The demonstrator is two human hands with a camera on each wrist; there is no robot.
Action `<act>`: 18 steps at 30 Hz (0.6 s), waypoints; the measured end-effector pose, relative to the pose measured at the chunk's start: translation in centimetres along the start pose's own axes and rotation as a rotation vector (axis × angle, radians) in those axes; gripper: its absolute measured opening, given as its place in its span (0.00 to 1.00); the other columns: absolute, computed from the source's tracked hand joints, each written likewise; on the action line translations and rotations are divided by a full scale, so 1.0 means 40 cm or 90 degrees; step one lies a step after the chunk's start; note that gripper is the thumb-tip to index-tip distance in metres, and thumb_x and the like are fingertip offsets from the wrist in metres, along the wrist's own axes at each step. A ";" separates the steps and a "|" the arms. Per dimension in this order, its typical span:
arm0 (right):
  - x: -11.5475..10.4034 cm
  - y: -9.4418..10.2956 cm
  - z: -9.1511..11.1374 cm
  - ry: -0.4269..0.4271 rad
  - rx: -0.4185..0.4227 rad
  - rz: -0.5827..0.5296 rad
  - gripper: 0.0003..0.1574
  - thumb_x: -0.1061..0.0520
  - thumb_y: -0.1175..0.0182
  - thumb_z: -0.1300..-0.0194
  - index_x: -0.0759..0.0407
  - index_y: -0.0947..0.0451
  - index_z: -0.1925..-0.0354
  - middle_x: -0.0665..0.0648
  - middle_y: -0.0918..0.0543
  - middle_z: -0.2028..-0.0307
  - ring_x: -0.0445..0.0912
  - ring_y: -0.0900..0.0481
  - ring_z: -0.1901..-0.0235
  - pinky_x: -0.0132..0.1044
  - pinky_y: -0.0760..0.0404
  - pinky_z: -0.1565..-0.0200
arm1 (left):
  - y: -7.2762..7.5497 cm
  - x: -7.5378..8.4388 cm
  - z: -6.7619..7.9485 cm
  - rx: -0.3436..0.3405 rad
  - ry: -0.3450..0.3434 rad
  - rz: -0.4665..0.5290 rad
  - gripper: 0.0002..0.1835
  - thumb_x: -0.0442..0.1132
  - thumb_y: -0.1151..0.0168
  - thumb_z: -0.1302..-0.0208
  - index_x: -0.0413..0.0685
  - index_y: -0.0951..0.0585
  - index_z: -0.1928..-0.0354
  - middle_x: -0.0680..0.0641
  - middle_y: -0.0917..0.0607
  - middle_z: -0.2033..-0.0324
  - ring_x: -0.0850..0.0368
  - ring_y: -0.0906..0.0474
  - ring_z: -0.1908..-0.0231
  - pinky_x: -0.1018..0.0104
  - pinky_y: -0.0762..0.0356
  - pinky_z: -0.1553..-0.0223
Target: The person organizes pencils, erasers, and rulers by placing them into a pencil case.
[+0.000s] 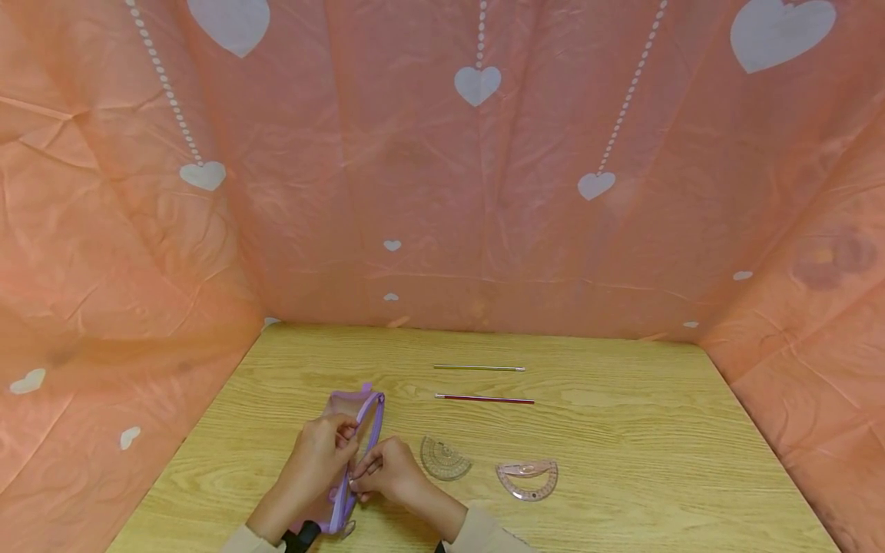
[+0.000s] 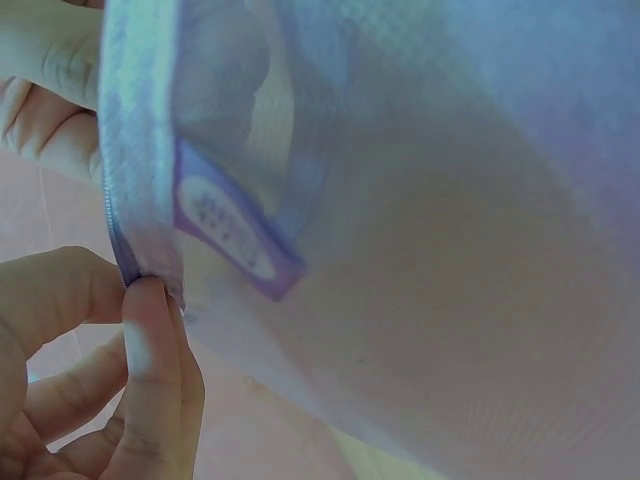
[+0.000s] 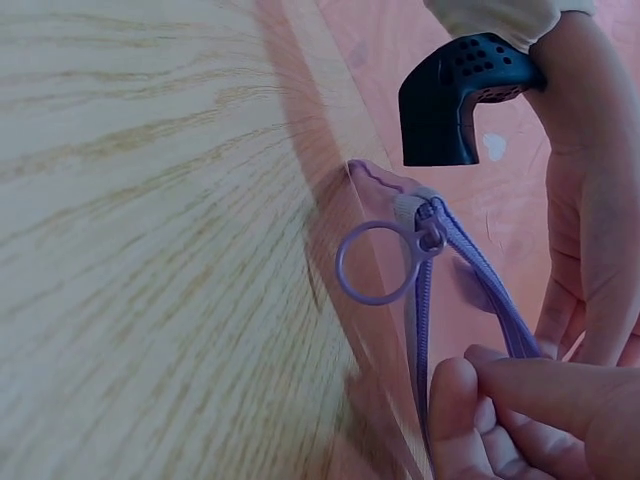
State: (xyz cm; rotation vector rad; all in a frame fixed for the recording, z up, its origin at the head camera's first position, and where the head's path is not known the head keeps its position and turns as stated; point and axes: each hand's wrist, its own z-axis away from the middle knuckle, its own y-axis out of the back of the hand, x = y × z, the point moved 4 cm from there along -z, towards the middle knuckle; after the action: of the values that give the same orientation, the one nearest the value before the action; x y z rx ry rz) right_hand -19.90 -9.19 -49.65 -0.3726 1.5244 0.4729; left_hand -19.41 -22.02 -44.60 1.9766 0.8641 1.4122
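A purple see-through mesh pencil case (image 1: 346, 405) stands on the left part of the table, its long zip parted into a narrow mouth. My left hand (image 1: 319, 453) pinches the zip edge in the upper half of the case. Lower along the opening, my right hand (image 1: 394, 470) pinches the opposite edge between thumb and fingers. The right wrist view shows a purple ring pull (image 3: 345, 280) hanging from the slider at the zip's near end. A small purple label (image 2: 235, 220) on the case's side appears in the left wrist view.
Right of the hands lie a clear grey protractor (image 1: 445, 458) and a pinkish protractor (image 1: 508, 480). Farther back, a yellow-and-dark pencil (image 1: 479, 368) and a red pencil (image 1: 484, 399) lie roughly parallel. An orange cloth (image 1: 429, 207) with white hearts encloses the wooden table (image 1: 636, 430).
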 end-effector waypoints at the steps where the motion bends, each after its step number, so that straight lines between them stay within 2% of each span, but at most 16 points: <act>1: 0.000 0.000 0.000 -0.001 0.001 0.001 0.07 0.79 0.31 0.50 0.73 0.18 0.76 0.59 0.17 0.82 0.58 0.17 0.83 0.36 0.16 0.78 | 0.000 0.000 0.000 0.001 -0.001 0.000 0.10 0.21 0.32 0.53 0.35 0.16 0.66 0.52 0.17 0.75 0.63 0.22 0.76 0.74 0.21 0.75; 10: -0.001 -0.006 -0.001 -0.001 -0.004 0.006 0.07 0.80 0.32 0.51 0.73 0.17 0.76 0.59 0.16 0.82 0.57 0.17 0.83 0.36 0.16 0.79 | 0.004 0.001 -0.001 0.007 -0.002 -0.006 0.10 0.22 0.33 0.52 0.36 0.15 0.66 0.53 0.18 0.76 0.65 0.23 0.76 0.73 0.21 0.74; 18: -0.006 -0.011 0.003 -0.014 -0.011 -0.011 0.06 0.80 0.34 0.50 0.75 0.18 0.75 0.59 0.16 0.81 0.50 0.17 0.84 0.36 0.16 0.78 | 0.008 0.002 0.000 0.012 -0.005 -0.005 0.09 0.22 0.33 0.52 0.36 0.15 0.65 0.53 0.18 0.75 0.64 0.23 0.75 0.73 0.21 0.75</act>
State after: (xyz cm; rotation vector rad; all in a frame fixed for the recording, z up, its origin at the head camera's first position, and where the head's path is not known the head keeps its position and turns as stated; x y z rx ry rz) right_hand -19.57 -9.53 -49.42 -0.3927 1.4962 0.4753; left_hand -19.32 -22.17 -44.32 1.9892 0.8830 1.3951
